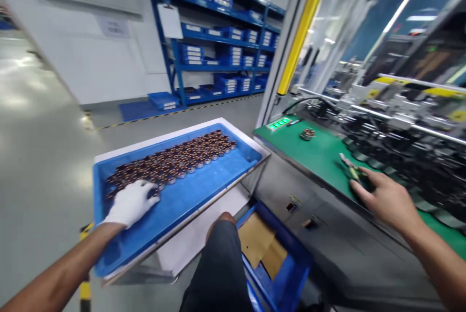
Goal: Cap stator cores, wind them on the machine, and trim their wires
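My left hand, in a white glove, reaches into a blue tray. Its thumb and fingers are closed around a dark copper-wound stator at the near edge of the packed rows. Many more copper-wound stators stand side by side across the tray's far half. My bare right hand grips a pair of pliers with green handles, jaws pointing away over the green bench top. A single stator sits on the bench, beyond the pliers.
Machinery with dark fixtures lines the bench's right side. A yellow post guard rises at its far corner, by a green-lit panel. Below, a blue bin holds cardboard. Blue shelving with boxes stands behind.
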The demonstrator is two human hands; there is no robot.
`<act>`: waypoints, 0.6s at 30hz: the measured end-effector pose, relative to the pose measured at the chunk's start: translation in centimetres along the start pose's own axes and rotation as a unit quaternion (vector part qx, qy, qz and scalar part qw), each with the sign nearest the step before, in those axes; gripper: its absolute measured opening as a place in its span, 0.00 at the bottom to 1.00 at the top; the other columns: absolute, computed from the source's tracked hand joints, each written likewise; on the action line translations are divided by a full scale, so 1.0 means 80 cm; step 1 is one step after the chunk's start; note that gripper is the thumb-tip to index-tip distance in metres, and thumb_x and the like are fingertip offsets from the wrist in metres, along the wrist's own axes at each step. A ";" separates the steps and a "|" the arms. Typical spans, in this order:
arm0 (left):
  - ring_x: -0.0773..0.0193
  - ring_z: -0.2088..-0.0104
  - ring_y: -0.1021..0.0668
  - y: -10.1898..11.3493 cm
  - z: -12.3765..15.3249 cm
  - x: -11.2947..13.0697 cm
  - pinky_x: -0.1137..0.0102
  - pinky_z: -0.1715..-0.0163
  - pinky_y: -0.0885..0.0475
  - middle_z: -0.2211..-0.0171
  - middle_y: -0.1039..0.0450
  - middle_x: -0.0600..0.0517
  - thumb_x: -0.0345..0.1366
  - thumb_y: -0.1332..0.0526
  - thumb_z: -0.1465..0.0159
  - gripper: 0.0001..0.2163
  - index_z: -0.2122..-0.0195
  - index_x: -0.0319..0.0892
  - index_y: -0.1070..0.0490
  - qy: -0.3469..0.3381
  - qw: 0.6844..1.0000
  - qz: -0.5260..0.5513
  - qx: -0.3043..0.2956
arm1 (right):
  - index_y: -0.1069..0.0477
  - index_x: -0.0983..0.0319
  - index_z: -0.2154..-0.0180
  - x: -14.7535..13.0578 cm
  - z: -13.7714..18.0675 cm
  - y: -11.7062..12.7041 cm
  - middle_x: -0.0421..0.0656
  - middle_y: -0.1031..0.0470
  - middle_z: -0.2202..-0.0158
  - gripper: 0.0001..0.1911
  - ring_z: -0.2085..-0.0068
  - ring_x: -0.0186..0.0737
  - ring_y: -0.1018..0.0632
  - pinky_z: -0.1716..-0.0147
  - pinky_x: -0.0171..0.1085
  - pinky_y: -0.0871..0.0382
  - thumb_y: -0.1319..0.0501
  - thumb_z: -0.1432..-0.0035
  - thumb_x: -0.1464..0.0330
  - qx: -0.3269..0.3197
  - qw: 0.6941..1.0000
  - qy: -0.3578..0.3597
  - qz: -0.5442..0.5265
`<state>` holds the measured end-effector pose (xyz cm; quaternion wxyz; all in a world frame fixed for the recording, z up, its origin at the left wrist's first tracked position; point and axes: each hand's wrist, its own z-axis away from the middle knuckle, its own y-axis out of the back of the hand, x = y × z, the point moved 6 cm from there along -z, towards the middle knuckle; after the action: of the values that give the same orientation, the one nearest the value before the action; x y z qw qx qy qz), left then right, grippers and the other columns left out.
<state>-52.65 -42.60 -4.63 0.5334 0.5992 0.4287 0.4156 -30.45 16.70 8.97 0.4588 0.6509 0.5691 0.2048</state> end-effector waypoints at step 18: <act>0.47 0.39 0.36 0.195 -0.185 0.591 0.50 0.41 0.39 0.39 0.37 0.43 0.41 0.33 0.41 0.18 0.52 0.39 0.27 -0.380 0.908 0.142 0.108 | 0.28 0.64 0.53 -0.026 -0.028 -0.029 0.46 0.26 0.50 0.14 0.50 0.43 0.24 0.48 0.49 0.29 0.40 0.34 0.61 -0.059 0.990 -0.085 0.096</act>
<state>-52.12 5.86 14.09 0.5232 0.8203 0.1467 0.1787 -34.07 15.44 8.72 0.5210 0.6896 0.4500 0.2249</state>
